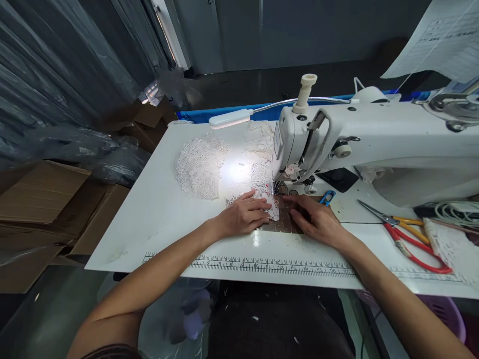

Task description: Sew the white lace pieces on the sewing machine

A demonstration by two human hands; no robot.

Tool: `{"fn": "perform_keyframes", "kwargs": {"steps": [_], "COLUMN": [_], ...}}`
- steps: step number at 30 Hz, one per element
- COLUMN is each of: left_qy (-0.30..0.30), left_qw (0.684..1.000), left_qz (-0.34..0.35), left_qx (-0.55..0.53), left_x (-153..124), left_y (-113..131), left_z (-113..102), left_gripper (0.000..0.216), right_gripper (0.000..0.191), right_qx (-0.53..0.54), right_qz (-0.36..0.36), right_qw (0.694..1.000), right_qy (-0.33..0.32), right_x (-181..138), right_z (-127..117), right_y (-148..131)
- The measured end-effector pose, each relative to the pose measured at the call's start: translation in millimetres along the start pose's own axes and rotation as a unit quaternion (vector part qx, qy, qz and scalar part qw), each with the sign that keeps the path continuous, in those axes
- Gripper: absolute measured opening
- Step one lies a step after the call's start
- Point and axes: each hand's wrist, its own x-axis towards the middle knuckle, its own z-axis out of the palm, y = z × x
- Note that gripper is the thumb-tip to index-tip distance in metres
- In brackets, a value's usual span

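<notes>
My left hand (pixel 245 213) lies flat, fingers stretched out, on a piece of white lace (pixel 274 212) just left of the needle. The lace runs up to the presser foot of a white sewing machine (pixel 292 144). To the right of the needle, my right hand (pixel 314 217) hovers low over the brown plate (pixel 286 223), fingers bent with thumb and fingertips apart. No item shows between them. A blue thread snipper (pixel 328 198) lies just beyond the right hand. More white lace (pixel 202 167) is spread on the table behind the left hand.
A lamp (pixel 230 118) on a flexible neck lights the table. Red-handled scissors (pixel 415 249) and orange-handled scissors (pixel 396 219) lie at right beside folded lace (pixel 454 247). A printed ruler (pixel 262 266) runs along the front edge. Cardboard boxes (pixel 41 194) stand at left.
</notes>
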Motion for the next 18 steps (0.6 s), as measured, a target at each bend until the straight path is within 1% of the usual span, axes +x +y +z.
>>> {"fn": "perform_keyframes", "kwargs": {"steps": [1, 3, 5, 8, 12, 15, 18], "left_qy": [0.006, 0.019, 0.031, 0.047, 0.048, 0.043, 0.034], "left_qw": [1.000, 0.999, 0.999, 0.996, 0.994, 0.995, 0.998], "left_qz": [-0.003, -0.010, -0.018, -0.044, -0.066, -0.062, -0.037], "left_qx": [-0.010, -0.027, -0.040, -0.056, -0.069, -0.059, -0.023], "left_x": [0.6, 1.8, 2.8, 4.8, 7.3, 7.3, 6.6], "left_y": [-1.4, -2.9, -2.6, -0.3, 1.6, 0.8, -0.1], "left_z": [-0.1, -0.6, -1.6, -3.8, -6.2, -5.6, -3.8], "left_gripper": [0.012, 0.013, 0.013, 0.013, 0.015, 0.014, 0.012], "right_gripper": [0.037, 0.033, 0.029, 0.030, 0.037, 0.040, 0.041], "right_qx": [0.036, 0.072, 0.075, 0.046, -0.012, -0.053, -0.075], "right_qz": [0.017, 0.036, 0.023, -0.018, -0.092, -0.129, -0.131], "right_qw": [0.999, 0.996, 0.996, 0.999, 0.995, 0.990, 0.988], "right_qy": [0.010, 0.027, 0.029, 0.005, -0.027, -0.036, -0.039], "right_x": [-0.5, -0.8, -1.0, -2.6, -5.2, -5.6, -5.5], "right_z": [-0.4, -0.5, -0.5, -2.1, -3.8, -1.8, 0.3], "right_y": [2.4, 6.1, 7.3, 4.2, -3.6, -7.0, -8.0]}}
